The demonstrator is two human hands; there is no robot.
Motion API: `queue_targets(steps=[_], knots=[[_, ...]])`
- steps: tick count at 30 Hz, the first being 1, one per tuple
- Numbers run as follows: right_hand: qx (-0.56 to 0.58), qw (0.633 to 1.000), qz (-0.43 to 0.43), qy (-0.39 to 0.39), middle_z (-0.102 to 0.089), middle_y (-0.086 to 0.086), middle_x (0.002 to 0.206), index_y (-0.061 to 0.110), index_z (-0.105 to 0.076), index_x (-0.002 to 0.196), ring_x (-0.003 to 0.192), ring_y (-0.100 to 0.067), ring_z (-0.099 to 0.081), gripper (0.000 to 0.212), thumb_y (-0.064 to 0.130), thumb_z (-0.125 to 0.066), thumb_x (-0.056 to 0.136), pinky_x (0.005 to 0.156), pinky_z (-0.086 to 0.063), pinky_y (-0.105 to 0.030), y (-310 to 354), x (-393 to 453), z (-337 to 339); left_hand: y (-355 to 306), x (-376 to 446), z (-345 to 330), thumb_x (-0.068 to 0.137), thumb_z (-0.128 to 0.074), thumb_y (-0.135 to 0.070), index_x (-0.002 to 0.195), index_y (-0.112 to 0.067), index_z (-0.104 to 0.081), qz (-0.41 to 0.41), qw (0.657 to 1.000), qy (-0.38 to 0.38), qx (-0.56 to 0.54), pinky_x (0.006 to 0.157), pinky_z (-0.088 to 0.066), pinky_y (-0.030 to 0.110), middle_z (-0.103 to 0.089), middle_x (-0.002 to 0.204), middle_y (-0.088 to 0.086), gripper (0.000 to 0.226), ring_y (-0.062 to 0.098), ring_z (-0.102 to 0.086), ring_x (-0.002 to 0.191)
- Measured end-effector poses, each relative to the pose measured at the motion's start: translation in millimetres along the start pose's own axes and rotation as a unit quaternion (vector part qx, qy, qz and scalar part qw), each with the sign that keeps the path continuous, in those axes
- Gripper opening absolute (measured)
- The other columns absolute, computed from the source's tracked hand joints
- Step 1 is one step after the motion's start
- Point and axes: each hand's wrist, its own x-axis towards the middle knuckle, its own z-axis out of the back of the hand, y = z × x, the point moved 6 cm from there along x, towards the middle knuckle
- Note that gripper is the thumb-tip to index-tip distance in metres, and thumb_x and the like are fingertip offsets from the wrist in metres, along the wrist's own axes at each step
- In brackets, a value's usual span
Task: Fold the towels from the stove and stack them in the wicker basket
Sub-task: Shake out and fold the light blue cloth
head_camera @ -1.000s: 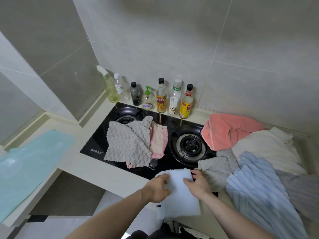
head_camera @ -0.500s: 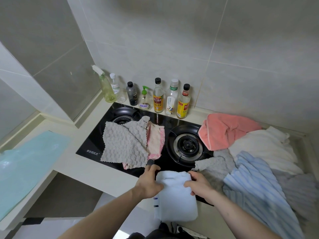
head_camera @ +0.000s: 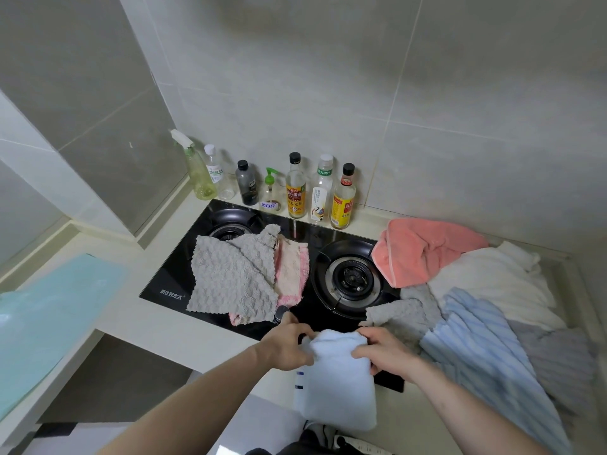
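Note:
A pale blue-white towel (head_camera: 338, 385) hangs over the counter's front edge by the black stove (head_camera: 305, 231). My left hand (head_camera: 287, 346) grips its upper left edge and my right hand (head_camera: 381, 351) grips its upper right edge, bunching the top. On the left burner lie a grey waffle cloth (head_camera: 230, 277) and a pink cloth (head_camera: 292, 274) beneath it. To the right are a coral towel (head_camera: 423, 251), a white towel (head_camera: 496, 280), a blue striped towel (head_camera: 479, 353) and grey cloths (head_camera: 404, 313). No wicker basket is in view.
Several bottles (head_camera: 295, 188) stand in a row along the tiled wall behind the stove. A light blue mat (head_camera: 49, 316) covers the lower counter on the left. The right burner (head_camera: 348, 277) is uncovered.
Both hands have pulled the towel's top edge toward me and gathered it, so the towel now hangs lower over the counter edge. The view has shifted slightly.

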Motion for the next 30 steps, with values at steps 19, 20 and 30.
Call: queue_targets(steps=[19,20,30], knots=[[0.071,0.988,0.070,-0.121,-0.077,-0.001,0.093,0.023,-0.072,0.097,0.087,-0.016,-0.077,0.037,-0.008,-0.057,0.083,0.082,-0.063,-0.042,-3.2,-5.3,8.8,-16.0,-22.1,4.6,0.085,-0.051,-0.015,0.091,-0.027,-0.039,-0.104,0.969,-0.143,-0.171,0.062,-0.047,0.044,-0.060,0.086,0.002,0.018,0.024,-0.051,0.069],[0.069,0.987,0.077,-0.123,-0.077,0.000,0.095,0.022,-0.073,0.098,0.089,-0.015,-0.077,0.039,-0.010,-0.059,0.081,0.085,-0.062,-0.044,-4.7,-6.4,7.1,-16.2,-23.9,2.6,0.085,-0.051,-0.011,0.089,-0.028,-0.040,-0.117,0.967,-0.145,-0.173,0.063,-0.044,0.040,-0.058,0.084,0.000,0.020,0.018,-0.047,0.068],[-0.080,0.975,0.138,-0.153,-0.060,0.036,0.128,0.039,-0.064,0.084,0.115,0.007,-0.061,0.034,0.005,-0.064,0.088,0.086,-0.055,-0.024,-35.0,-28.1,-19.5,-0.5,-44.2,-30.4,0.078,-0.053,-0.008,0.091,-0.031,-0.046,-0.131,0.981,-0.112,-0.089,0.080,-0.044,0.024,-0.051,0.096,-0.013,0.027,0.010,-0.050,0.089]])
